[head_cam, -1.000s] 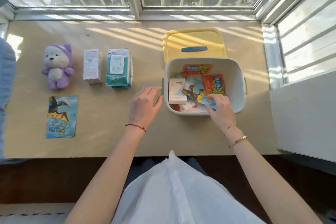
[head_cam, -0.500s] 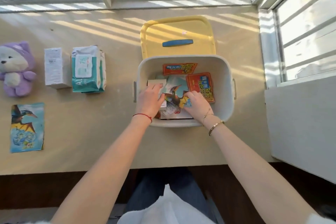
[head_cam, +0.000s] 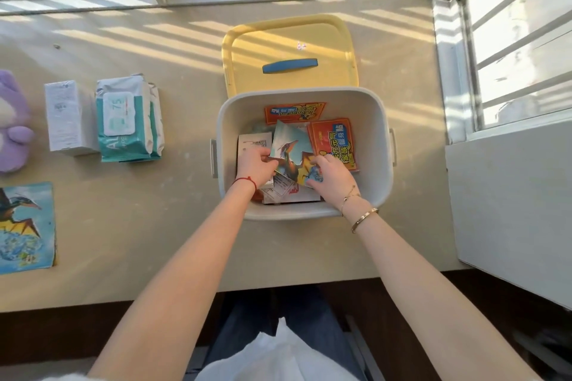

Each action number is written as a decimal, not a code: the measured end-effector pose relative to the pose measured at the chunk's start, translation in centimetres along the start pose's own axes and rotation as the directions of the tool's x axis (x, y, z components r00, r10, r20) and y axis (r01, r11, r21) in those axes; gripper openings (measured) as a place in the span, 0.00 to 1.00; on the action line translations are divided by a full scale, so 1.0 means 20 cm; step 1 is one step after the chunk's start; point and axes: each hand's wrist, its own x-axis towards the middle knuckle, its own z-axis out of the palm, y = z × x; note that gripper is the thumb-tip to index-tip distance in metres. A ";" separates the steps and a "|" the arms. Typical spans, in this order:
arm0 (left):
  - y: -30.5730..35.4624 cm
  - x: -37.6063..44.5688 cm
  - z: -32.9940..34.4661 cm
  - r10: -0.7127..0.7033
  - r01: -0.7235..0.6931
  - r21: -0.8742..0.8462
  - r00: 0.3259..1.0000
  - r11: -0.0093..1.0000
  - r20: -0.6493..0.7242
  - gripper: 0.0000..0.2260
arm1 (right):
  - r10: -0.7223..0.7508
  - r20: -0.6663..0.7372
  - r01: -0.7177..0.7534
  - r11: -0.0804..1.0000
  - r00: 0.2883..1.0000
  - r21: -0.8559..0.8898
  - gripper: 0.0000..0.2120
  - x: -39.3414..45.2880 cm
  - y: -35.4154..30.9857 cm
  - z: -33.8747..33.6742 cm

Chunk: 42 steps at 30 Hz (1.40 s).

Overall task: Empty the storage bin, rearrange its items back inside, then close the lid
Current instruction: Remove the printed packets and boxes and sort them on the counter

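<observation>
Both forearms reach forward into the storage bin [head_cam: 303,96]; left hand [head_cam: 255,165] grasps the left edge of a pterosaur picture card [head_cam: 291,155], fingers curled round it; right hand [head_cam: 332,178] pinches the card's lower right corner; card tilted, lifted over the other contents. Bin pale grey, open, on the table [head_cam: 139,226] near its front edge; red packets [head_cam: 335,141] and a white box [head_cam: 252,141] inside; yellow lid [head_cam: 289,40] with blue handle lies flat just behind.
</observation>
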 end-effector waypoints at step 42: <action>-0.47 -0.73 -0.70 -0.205 -0.185 -0.779 0.905 0.599 -0.373 0.14 | 0.083 -0.237 0.117 0.687 0.968 0.717 0.15 -0.33 -0.97 -0.07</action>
